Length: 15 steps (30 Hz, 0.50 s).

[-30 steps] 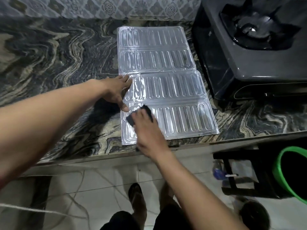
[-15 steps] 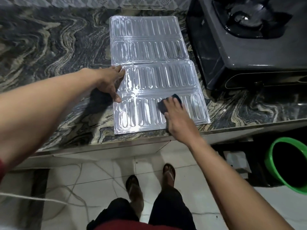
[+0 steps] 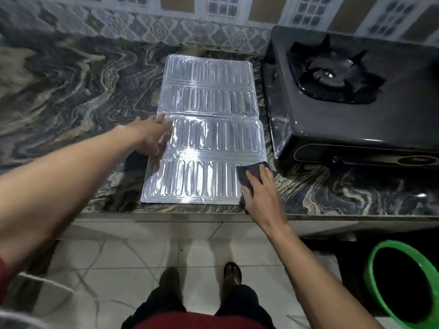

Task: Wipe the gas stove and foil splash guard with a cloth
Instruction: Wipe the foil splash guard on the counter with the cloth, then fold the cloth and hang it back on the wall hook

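A person stands at a dark, marble-patterned desk (image 3: 71, 96), both bare arms reaching forward over a foil splash guard (image 3: 209, 143) that lies flat, unfolded into ribbed panels. The left hand (image 3: 152, 136) rests at the guard's left edge, near the fold between the middle panels, fingers spread and laid flat on the foil, gripping nothing; its fingertips are blurred. The left forearm stretches in from the lower left, a strip of red sleeve showing at the frame's edge. The right hand (image 3: 261, 193) lies palm down at the guard's near right corner, fingers extended and pressing a dark cloth (image 3: 251, 172) onto the foil; the cloth shows beyond the fingertips and beside the thumb, its far end reaching the guard's right edge. The right arm comes up from the lower right at a slant.

A black gas stove (image 3: 351, 96) sits just to the right of the guard, close to its right edge, with one burner and pan support visible and a knob on its front face. No brand name or lettering can be read on the stove or the foil.

Below the desk edge, the person's feet stand on pale floor tiles, and a green bucket (image 3: 384, 281) sits on the floor to the right. Patterned wall tiles (image 3: 166, 29) run behind the desk.
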Each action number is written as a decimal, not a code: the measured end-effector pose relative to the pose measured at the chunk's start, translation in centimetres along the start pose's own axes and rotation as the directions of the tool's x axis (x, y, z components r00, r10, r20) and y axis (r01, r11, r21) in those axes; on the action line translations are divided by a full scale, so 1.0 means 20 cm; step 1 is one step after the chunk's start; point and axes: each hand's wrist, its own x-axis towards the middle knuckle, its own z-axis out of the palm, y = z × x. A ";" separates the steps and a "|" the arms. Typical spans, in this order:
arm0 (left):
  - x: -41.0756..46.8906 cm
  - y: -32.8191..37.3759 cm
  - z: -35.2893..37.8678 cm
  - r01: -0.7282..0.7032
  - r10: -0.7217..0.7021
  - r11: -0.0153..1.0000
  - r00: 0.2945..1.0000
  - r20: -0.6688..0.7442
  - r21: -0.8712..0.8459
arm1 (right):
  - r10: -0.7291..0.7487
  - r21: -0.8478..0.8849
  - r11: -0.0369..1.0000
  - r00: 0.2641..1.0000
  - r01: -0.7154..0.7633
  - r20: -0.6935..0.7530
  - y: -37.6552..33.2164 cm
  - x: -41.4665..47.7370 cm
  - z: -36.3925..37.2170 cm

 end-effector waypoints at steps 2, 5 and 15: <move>-0.08 0.06 0.02 0.028 -0.031 0.996 0.999 -0.037 -0.082 | -0.013 -0.013 1.000 1.000 0.013 -0.003 0.00 -0.01 -0.03; -0.17 0.18 0.05 0.004 -0.030 0.981 0.991 -0.132 -0.196 | -0.074 0.041 0.996 0.996 0.076 -0.051 -0.03 0.02 -0.13; -0.37 0.72 -0.24 -0.346 0.113 0.637 0.926 -0.361 -0.688 | -0.223 0.609 0.793 0.943 0.028 0.247 -0.12 0.19 -0.63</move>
